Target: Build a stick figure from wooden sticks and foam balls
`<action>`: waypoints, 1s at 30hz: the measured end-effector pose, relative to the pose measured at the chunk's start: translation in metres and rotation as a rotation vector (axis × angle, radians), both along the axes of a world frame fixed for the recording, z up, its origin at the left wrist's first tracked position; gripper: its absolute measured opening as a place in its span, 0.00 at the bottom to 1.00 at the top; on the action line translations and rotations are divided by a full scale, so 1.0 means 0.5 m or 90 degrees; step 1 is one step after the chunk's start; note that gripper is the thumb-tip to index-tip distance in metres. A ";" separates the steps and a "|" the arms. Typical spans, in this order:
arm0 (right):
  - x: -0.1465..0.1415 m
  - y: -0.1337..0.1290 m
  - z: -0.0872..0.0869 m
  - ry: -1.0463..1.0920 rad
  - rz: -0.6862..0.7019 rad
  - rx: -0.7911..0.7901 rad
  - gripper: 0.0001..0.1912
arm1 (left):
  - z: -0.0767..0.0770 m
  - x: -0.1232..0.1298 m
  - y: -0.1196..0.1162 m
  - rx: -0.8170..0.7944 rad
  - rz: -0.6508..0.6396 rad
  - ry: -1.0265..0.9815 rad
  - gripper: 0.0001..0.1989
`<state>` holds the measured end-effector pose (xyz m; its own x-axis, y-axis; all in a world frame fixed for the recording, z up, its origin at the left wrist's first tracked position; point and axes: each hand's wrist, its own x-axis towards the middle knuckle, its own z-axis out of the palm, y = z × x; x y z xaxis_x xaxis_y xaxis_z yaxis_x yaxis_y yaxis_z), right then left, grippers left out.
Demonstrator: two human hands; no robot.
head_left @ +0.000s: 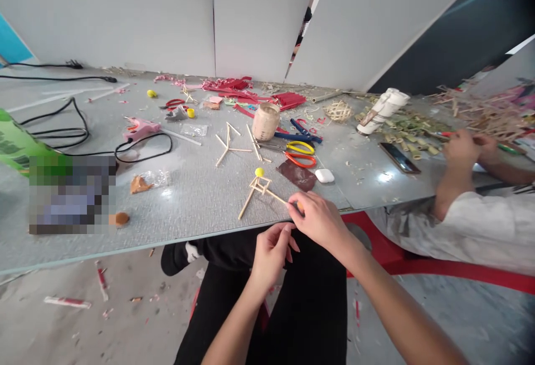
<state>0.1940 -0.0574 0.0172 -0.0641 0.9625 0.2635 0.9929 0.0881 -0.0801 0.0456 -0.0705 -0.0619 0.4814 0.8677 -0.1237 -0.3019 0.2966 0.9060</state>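
My right hand pinches the end of a thin wooden stick just over the table's front edge. That stick joins a small frame of wooden sticks, which has another long leg slanting down to the left. A yellow ball appears at the frame's far side; I cannot tell whether it is attached. Something orange shows between my right fingers. Below the edge, my left hand has thumb and forefinger pressed together, and what they hold, if anything, is hidden. Beyond the frame lies a branched stick piece.
Orange-handled scissors, a white case and a bamboo cup stand close by. Left are a pink glue gun with its cable and a brown round piece. A co-worker's hands work at right near a phone.
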 end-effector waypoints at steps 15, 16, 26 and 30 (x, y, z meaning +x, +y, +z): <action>-0.036 -0.092 -0.022 0.127 -0.029 0.026 0.04 | -0.037 0.019 0.007 -0.150 0.014 -0.156 0.30; -0.036 -0.099 -0.024 0.140 -0.030 0.028 0.04 | -0.040 0.023 0.005 -0.163 0.021 -0.175 0.28; -0.059 -0.168 -0.067 0.489 -0.112 0.067 0.14 | -0.044 0.033 0.000 -0.201 0.024 -0.228 0.22; -0.098 -0.190 -0.122 0.767 -0.171 0.143 0.15 | -0.038 0.029 0.004 -0.201 0.032 -0.193 0.24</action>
